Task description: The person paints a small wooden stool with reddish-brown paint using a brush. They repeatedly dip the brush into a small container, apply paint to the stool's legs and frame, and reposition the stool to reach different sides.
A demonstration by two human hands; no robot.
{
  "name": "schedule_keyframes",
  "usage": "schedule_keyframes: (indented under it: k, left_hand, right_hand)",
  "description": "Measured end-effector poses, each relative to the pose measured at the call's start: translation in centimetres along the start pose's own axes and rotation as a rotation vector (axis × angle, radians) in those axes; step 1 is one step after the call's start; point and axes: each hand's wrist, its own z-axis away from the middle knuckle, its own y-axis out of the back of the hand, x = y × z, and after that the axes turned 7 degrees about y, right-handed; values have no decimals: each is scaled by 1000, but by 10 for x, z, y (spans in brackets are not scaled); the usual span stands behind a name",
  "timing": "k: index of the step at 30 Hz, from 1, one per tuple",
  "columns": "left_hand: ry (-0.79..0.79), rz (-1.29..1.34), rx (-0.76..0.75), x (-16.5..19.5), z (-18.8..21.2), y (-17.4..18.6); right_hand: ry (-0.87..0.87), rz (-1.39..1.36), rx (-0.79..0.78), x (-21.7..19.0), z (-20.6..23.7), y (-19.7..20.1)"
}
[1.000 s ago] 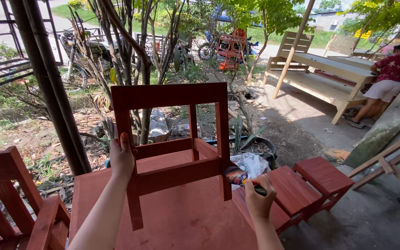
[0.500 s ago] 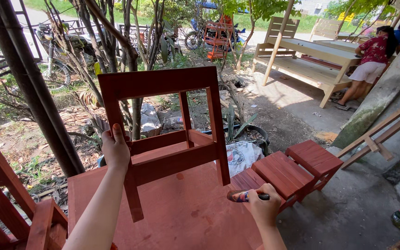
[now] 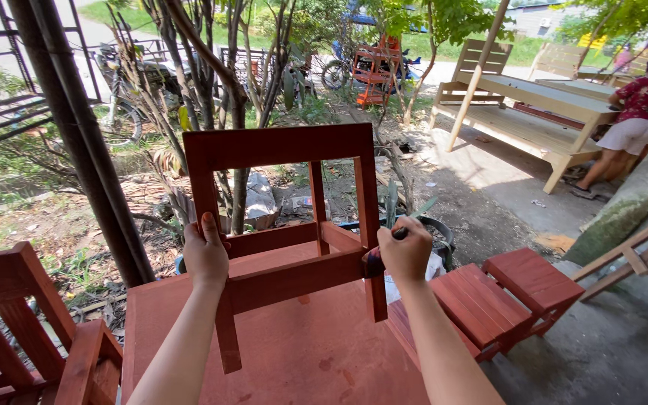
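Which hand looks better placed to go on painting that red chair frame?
The right hand, I'd say: it grips the brush against the red chair frame, while the left hand just steadies a frame post.

A chair frame point(image 3: 286, 232) rests on a table point(image 3: 301, 352). 2 stools point(image 3: 504, 296) stand right of the table, another chair point(image 3: 24, 322) left, a workbench point(image 3: 541, 105) far behind.

Outdoor, probably furniture, workshop; red-painted stools point(image 3: 504, 296); unpainted wooden benches point(image 3: 534, 112)
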Motion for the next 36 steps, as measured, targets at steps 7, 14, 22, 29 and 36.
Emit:
schedule_keyframes:
  k: [7,14,22,29,36]
  left_hand:
    - [57,-36,12,8,-12,6]
    - [38,0,37,18,-14,12]
    - [73,-88,17,36,-25,21]
    - [83,-144,28,50,-43,21]
    - [30,-247,88,49,-68,15]
  right_hand:
    - [3,-359,177,-7,-112,-10]
    - [11,-750,167,-41,-185,-19]
    - [131,-477,100,-7,-115,-18]
    - [71,-383,111,-4,13,29]
    - [-53,-275,65,-11,87,69]
